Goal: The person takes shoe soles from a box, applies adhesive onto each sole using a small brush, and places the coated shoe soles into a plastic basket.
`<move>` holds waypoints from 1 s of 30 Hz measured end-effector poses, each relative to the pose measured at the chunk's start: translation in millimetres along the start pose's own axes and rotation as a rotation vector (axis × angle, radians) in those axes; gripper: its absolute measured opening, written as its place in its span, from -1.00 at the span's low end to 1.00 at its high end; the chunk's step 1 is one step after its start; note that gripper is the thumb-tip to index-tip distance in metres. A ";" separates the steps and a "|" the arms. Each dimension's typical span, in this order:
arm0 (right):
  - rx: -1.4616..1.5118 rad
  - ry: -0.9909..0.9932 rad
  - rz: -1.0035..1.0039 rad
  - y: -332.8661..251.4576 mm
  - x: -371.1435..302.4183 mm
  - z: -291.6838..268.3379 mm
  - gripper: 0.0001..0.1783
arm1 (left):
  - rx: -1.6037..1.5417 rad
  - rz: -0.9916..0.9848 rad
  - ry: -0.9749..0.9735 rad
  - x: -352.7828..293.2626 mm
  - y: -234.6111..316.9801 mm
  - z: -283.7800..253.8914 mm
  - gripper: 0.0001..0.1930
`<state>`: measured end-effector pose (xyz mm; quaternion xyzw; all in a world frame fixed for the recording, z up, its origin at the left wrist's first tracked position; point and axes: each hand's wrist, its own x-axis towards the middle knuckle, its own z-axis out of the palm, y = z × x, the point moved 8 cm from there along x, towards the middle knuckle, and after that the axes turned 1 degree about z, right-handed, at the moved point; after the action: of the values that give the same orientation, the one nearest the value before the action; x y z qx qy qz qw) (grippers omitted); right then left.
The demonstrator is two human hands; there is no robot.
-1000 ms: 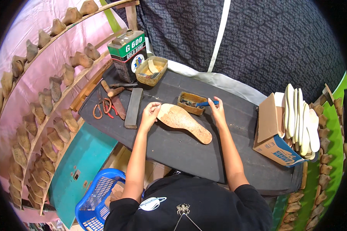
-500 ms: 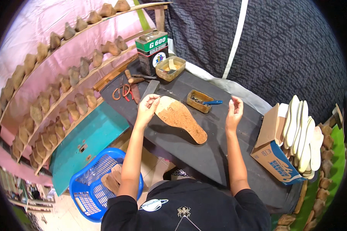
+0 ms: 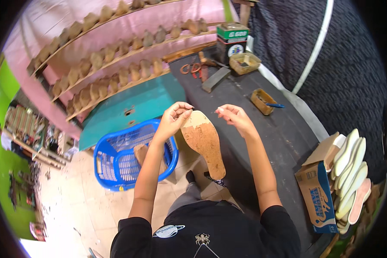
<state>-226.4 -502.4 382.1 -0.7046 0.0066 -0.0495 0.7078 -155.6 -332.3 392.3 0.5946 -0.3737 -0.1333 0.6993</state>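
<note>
My left hand [image 3: 176, 120] pinches a shoe insole [image 3: 205, 139] by its wide end. The sole is brown and rough like cork, with a pale strip along that end, and it hangs with the narrow end toward me. My right hand [image 3: 236, 119] is raised just right of the wide end, apart from it. Its thumb and finger are pressed together; a tiny pale speck shows at the tips, too small to name. Beyond my right hand, a small tan tray [image 3: 261, 103] on the black table [image 3: 249, 124] holds dark bits and a blue-handled tool [image 3: 275, 105].
A blue basket [image 3: 103, 165] holding wooden shoe lasts stands on the floor at left. Pliers [image 3: 196, 70], a hammer [image 3: 206, 62], a grey block [image 3: 216, 79], a plastic tub [image 3: 245, 63] and a can [image 3: 231, 38] lie farther back. A carton [image 3: 316, 193] of pale insoles stands at right.
My view has swung left. The insole now hangs more upright, off the table's near edge. My right hand has come in toward it, its fingers closing to a pinch.
</note>
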 end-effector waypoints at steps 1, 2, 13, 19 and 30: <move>0.006 -0.036 0.005 3.7 3.9 19.7 -0.72 | 0.005 -0.012 0.008 -14.4 -0.1 -8.0 -0.85; -0.011 -0.089 0.042 8.5 5.3 39.9 -0.72 | 0.029 -0.016 0.036 -26.8 -0.3 -15.7 -0.84; -0.041 -0.464 0.140 46.4 23.3 190.9 -0.77 | 0.227 -0.132 0.222 -117.4 4.6 -109.4 -0.80; 0.076 -0.380 0.108 78.7 59.0 238.2 -0.79 | 0.218 -0.288 0.230 -146.4 -28.0 -175.7 -0.72; 0.041 -0.245 0.309 182.6 122.5 345.1 -0.74 | 0.049 -0.606 0.433 -217.1 -122.3 -333.0 -0.66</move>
<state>-66.0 -167.8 209.7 -0.6815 0.0276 0.1456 0.7166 -45.9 16.9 194.9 0.7093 -0.0272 -0.1966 0.6764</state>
